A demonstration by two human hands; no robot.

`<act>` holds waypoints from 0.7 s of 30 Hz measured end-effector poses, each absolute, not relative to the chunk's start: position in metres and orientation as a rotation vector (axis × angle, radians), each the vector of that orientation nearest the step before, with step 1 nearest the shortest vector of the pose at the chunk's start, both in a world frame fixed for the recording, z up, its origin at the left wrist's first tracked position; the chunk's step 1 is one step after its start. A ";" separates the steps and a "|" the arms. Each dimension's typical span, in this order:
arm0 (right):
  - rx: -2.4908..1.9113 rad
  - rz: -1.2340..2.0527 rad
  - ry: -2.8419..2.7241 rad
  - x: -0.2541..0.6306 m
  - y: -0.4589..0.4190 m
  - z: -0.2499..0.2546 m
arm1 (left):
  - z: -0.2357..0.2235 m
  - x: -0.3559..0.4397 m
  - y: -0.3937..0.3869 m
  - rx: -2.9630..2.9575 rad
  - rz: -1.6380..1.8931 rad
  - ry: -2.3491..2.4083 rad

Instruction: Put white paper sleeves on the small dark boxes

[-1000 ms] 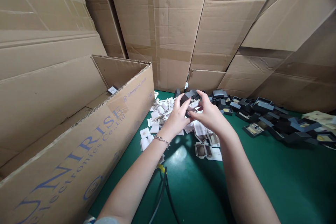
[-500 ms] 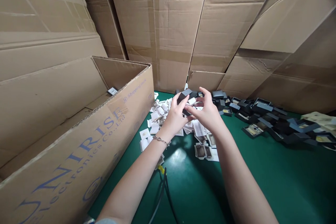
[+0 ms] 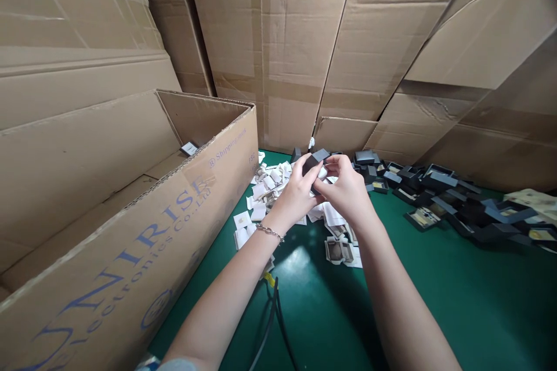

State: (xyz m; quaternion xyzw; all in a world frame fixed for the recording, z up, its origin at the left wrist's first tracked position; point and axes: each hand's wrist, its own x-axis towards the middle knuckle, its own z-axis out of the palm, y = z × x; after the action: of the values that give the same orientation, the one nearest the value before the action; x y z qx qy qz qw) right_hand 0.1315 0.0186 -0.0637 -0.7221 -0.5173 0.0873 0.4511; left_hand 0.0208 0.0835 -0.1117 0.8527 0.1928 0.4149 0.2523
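My left hand is closed around a small black box, held above the heap of white pieces. At the box's right side a small white piece shows. My right hand is closed against that side, its fingers and thumb bent around the white piece. The fingers partly hide both, so how far the piece sits inside the box cannot be made out. Below the hands, white card pieces lie scattered on the green table.
An open carton with blue lettering stands at the left, a small box inside it. Black boxes are piled at the right. Large cartons wall off the back. A black cable runs toward me.
My right hand's spread fingers have closed in on the white piece at the black box. My left hand still holds the box. The whole view has shifted slightly.
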 end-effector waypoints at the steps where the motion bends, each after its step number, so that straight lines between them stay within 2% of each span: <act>1: -1.806 0.217 -1.292 0.132 0.017 -0.063 | -0.112 0.021 0.083 2.333 1.108 0.529; 8: -1.843 0.194 -1.505 0.140 0.017 -0.063 | -0.109 0.021 0.083 2.237 1.052 0.536; 15: -1.740 -0.142 -1.607 0.134 0.022 -0.070 | -0.106 0.014 0.090 2.091 0.957 0.564; 21: -1.718 -0.040 -1.763 0.134 0.020 -0.065 | -0.101 0.008 0.089 2.162 0.920 0.532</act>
State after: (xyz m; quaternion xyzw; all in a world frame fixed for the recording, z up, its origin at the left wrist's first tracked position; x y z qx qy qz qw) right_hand 0.1344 0.0197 -0.0649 -0.6579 -0.6752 -0.0154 0.3331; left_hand 0.0082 0.0890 -0.1009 0.8379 0.2060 0.3567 0.3580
